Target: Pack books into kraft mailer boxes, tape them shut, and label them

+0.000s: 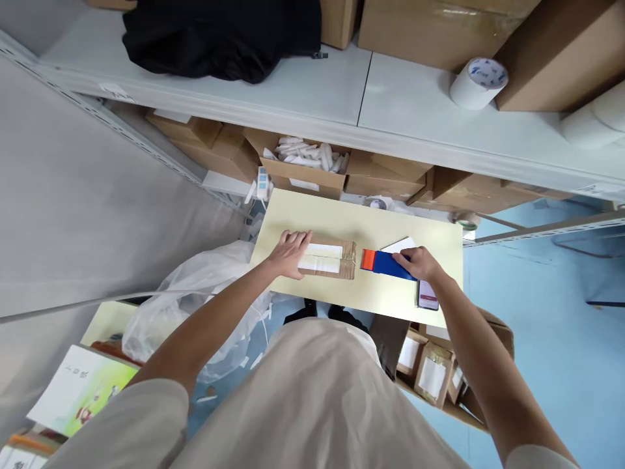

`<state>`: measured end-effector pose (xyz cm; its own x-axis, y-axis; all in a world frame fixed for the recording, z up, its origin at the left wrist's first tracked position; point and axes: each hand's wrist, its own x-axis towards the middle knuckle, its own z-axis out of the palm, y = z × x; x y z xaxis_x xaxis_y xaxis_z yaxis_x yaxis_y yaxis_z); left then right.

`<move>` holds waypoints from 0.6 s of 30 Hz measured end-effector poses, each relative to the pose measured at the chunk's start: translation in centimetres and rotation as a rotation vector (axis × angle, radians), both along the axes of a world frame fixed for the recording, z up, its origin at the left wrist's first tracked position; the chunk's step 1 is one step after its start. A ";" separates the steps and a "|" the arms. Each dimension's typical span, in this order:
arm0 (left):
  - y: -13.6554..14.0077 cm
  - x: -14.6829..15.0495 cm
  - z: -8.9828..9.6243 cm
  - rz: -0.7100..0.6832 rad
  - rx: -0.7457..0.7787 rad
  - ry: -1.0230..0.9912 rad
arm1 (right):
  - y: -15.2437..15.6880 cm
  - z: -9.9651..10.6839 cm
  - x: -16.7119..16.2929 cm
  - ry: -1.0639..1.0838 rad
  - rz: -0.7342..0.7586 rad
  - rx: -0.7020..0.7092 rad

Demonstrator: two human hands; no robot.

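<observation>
On the pale yellow table (336,212), a long brown cardboard box (347,260) lies with white labels on its top face. My left hand (291,253) grips its left end, fingers over the far edge and thumb at the near edge. To the right of the box, a flat blue thing with an orange-red end (390,265) sits in my right hand (416,262), closed on its right part. Its orange end points at the box, a small gap apart. Behind it a white card or paper (401,244) shows partly. A phone (428,296) lies below my right wrist.
Above the table's far side runs a grey shelf (303,98) with a black cloth bag (219,39), cartons and a tape roll (478,83). Beneath it stand open cartons (307,170). A carton of small boxes (434,374) stands at lower right, plastic sheeting (190,312) at left.
</observation>
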<state>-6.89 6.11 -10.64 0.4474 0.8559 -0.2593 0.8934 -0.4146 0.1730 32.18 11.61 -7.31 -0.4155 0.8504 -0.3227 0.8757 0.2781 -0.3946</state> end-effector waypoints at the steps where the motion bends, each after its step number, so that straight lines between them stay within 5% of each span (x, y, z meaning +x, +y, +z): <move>1: -0.1 0.4 0.0 0.000 0.013 0.015 | 0.2 -0.9 -0.2 0.015 0.001 -0.007; 10: -1.1 11.6 -1.1 -0.204 0.035 -0.065 | 0.4 -4.0 -1.2 0.132 -0.013 -0.095; 18: -0.7 12.2 -2.0 -0.182 0.035 -0.029 | 1.1 -4.5 4.4 0.102 0.065 -0.204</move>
<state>5.35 5.43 -12.64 0.6023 0.7686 -0.2155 0.7981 -0.5751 0.1797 36.58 12.71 -11.80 -0.5068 0.7421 -0.4387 0.8111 0.2380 -0.5344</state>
